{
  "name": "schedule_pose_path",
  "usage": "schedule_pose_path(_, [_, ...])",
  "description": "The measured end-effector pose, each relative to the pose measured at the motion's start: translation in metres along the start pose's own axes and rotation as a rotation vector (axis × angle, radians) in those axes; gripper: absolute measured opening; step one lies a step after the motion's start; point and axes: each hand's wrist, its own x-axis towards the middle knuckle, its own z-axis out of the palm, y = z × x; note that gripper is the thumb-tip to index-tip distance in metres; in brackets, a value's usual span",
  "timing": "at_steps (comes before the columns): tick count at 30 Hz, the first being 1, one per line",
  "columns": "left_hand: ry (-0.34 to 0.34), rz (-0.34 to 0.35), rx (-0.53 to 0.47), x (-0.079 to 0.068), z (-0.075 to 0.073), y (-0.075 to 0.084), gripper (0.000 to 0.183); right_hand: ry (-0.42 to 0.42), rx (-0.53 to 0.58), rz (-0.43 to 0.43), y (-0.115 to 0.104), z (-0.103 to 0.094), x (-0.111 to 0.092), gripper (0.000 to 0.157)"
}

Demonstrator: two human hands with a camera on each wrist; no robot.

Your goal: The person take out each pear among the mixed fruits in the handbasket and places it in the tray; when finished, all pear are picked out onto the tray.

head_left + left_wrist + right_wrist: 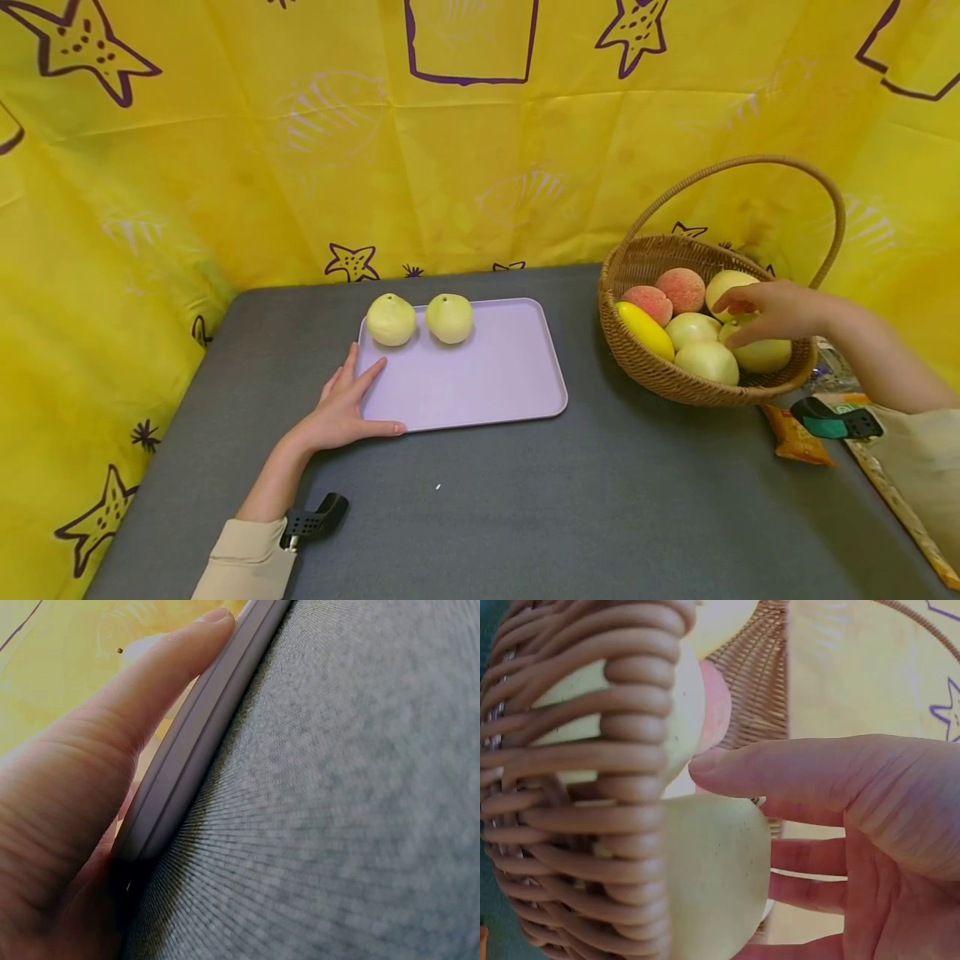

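My left hand (342, 412) rests with spread fingers at the near left corner of a pale lilac tray (480, 375). Its thumb (161, 671) lies along the tray's front rim, seen close in the left wrist view. Two pale yellow-green pears (391, 320) sit side by side along the tray's back left. At the right, my right hand (783, 310) reaches into a wicker basket (675, 379). Thumb and fingers are spread over a pear (716, 874) near the basket's right side, fingers partly behind it.
The basket also holds two peaches (682, 290), a smooth yellow fruit (645, 331) and several more pale pears (707, 362). Its tall handle (776, 158) arches above. An orange packet (797, 437) lies right of the basket on the grey tabletop (525, 508). A yellow patterned cloth (450, 192) hangs behind.
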Motion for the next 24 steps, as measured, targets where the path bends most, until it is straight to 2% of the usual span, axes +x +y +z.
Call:
schedule_pose_path(6, [-0.002,-0.002,-0.003,0.0,0.0,0.0,0.111,-0.025,-0.053,-0.012,0.007,0.001,0.002,0.047])
schedule_pose_path(15, [-0.002,-0.009,-0.006,0.0,0.0,0.001,0.111,-0.045,-0.19,-0.037,0.011,0.006,0.002,0.05])
schedule_pose_path(24, [-0.001,-0.007,-0.004,-0.001,0.0,0.001,0.111,-0.042,-0.188,-0.043,0.01,0.008,0.001,0.051])
